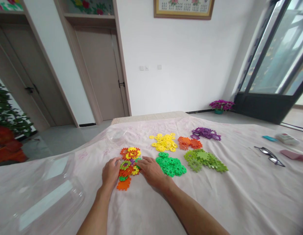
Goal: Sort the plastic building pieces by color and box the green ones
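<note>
A mixed heap of flat plastic notched interlocking pieces (126, 171) in orange, yellow, green and purple lies between my hands. My left hand (111, 173) rests along the heap's left edge, fingers loosely stretched toward it and holding nothing that I can see. From the right, my right hand (151, 170) reaches over the heap with its fingers extended, the tips touching pieces at its right side. Just right of that hand is a pile of green flower-shaped pieces (171, 165). Behind it lies a yellow pile (164, 143). Whatever is under my right fingertips is partly hidden.
Orange pieces (189, 143), purple pieces (206, 133) and lime-green pieces (205, 160) lie in separate piles to the right. Clear plastic containers (75, 192) stand at left. Eyeglasses (270, 156) and a pink case (293, 155) lie far right on the pale tablecloth (239, 195).
</note>
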A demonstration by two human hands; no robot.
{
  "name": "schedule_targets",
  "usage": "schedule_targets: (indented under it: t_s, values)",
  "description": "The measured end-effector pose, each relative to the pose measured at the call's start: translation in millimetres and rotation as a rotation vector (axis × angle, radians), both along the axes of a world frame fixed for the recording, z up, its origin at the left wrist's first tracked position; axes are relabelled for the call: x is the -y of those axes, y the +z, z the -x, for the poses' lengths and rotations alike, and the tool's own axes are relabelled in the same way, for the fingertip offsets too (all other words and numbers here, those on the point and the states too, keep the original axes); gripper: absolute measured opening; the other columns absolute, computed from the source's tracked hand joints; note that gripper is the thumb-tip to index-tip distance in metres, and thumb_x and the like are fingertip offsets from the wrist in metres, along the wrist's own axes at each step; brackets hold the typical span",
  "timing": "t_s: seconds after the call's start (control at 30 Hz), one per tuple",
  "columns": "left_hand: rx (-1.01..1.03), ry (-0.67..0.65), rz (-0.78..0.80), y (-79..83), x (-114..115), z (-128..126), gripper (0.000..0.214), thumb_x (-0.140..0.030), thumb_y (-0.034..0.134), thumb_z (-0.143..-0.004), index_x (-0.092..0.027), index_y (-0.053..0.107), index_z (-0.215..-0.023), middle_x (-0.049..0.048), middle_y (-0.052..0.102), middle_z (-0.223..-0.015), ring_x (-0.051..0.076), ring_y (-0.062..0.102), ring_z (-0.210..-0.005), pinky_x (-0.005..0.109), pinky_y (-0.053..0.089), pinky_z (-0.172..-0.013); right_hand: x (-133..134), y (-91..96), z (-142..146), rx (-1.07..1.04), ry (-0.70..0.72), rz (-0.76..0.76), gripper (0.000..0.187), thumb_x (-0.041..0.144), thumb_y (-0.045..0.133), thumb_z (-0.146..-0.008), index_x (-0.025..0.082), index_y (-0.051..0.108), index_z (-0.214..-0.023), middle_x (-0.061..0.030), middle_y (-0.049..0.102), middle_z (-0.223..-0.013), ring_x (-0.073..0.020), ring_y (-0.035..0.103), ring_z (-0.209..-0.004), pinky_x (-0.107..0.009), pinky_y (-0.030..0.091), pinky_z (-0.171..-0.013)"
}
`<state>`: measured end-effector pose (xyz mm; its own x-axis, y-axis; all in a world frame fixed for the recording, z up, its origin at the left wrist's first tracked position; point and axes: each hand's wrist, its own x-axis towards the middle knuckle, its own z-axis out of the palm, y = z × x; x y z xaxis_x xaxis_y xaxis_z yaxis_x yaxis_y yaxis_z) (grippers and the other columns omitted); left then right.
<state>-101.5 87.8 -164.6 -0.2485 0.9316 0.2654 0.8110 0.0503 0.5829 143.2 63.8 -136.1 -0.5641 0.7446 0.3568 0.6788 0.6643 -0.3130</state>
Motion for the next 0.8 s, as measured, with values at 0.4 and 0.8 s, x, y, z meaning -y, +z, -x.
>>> schedule_targets:
  t_s: [0.4,0.8]
  values:
    - [-0.026,0.009,-0.007,-0.2,-1,1,0.035,-0.034,0.045,-0.090,-0.025,0.069,-0.113,0.0043,0.070,-0.121,0.022,0.063,-0.111,0.031,0.045,-0.096,-7,-6.8,-6,-0.108,-0.115,-0.018,0.028,0.024,0.045,-0.100,0.024,0.070,-0.112,-0.0048,0.073,-0.103,-0.0179,0.063,-0.099,-0.028,0.041,-0.091]
    - [-0.005,0.005,-0.015,0.1,0,0,0.034,-0.034,0.045,-0.090,-0.025,0.069,-0.113,0.0037,0.069,-0.122,0.022,0.062,-0.111,0.030,0.044,-0.094,-18,16.3,-51,-0.379,-0.606,-0.164,0.028,0.021,0.041,-0.095,0.020,0.069,-0.099,-0.0056,0.070,-0.100,-0.0222,0.056,-0.099,-0.035,0.037,-0.096]
